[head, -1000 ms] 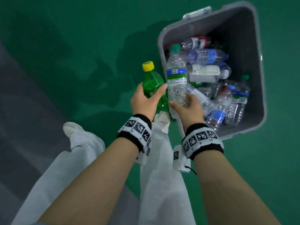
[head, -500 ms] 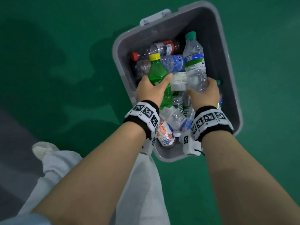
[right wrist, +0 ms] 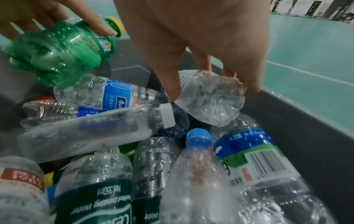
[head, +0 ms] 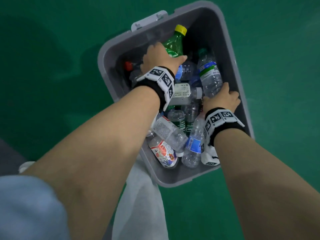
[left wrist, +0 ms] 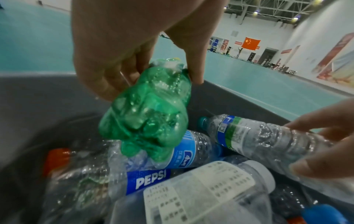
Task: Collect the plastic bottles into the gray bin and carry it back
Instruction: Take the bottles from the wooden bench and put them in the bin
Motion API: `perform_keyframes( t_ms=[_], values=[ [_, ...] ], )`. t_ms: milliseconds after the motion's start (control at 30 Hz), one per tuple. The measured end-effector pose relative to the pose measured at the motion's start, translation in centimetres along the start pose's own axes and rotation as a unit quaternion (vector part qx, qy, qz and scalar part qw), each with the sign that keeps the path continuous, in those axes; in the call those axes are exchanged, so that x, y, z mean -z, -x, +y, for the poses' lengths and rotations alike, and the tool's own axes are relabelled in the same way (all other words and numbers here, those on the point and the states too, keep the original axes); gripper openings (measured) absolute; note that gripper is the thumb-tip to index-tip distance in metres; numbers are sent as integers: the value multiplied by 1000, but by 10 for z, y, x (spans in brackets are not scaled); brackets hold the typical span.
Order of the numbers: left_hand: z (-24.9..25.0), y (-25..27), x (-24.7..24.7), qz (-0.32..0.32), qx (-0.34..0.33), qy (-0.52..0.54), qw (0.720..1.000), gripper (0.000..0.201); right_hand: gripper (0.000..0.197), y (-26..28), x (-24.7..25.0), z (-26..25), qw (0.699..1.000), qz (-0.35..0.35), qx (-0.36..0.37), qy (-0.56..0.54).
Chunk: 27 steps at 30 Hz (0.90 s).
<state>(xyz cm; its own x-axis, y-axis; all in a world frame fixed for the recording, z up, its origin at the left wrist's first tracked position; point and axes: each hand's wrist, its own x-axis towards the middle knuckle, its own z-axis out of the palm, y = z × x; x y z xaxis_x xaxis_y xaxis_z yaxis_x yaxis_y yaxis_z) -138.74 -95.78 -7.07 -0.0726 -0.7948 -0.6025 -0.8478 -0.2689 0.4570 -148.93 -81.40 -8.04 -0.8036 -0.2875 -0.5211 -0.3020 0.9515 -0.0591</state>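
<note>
The gray bin [head: 110,80] stands on the green floor and holds several plastic bottles. My left hand [head: 160,58] grips a green bottle with a yellow cap [head: 174,43] over the far left part of the bin; fingers and thumb curl round its body [left wrist: 151,109]. My right hand [head: 223,99] holds the base of a clear bottle with a blue and green label [head: 208,73] near the bin's right wall; thumb and fingers curl round its bottom [right wrist: 208,97]. That clear bottle lies low on the pile. The green bottle [right wrist: 61,50] hangs tilted above the others.
Green floor [head: 52,66] surrounds the bin. A white latch [head: 149,20] sits on the bin's far rim. My white trouser legs [head: 138,205] and a shoe [head: 26,166] are at the near side. In the left wrist view a large hall stretches behind.
Both hands have moved deeper and farther into the bin with their bottles. The clear bottle has come down onto the pile at the right; the green bottle has moved toward the far wall.
</note>
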Motion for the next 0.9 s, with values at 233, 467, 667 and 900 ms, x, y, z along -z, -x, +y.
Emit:
perform_keyframes(
  t_ms=[233,467,667,900],
  values=[
    [27,-15,-1,-13,-91,-169,981,76,79,1,-3,1,1000,-4,20,-12],
    [22,-23,-19,-6,-181,-283,942,75,77,13,-5,-13,998,-4,55,-33],
    [15,-22,-15,-7,-248,-285,926,80,68,22,-7,-29,994,15,92,-62],
    [1,-11,27,14,-177,-50,983,50,66,49,-6,-50,993,0,94,-78]
  ],
)
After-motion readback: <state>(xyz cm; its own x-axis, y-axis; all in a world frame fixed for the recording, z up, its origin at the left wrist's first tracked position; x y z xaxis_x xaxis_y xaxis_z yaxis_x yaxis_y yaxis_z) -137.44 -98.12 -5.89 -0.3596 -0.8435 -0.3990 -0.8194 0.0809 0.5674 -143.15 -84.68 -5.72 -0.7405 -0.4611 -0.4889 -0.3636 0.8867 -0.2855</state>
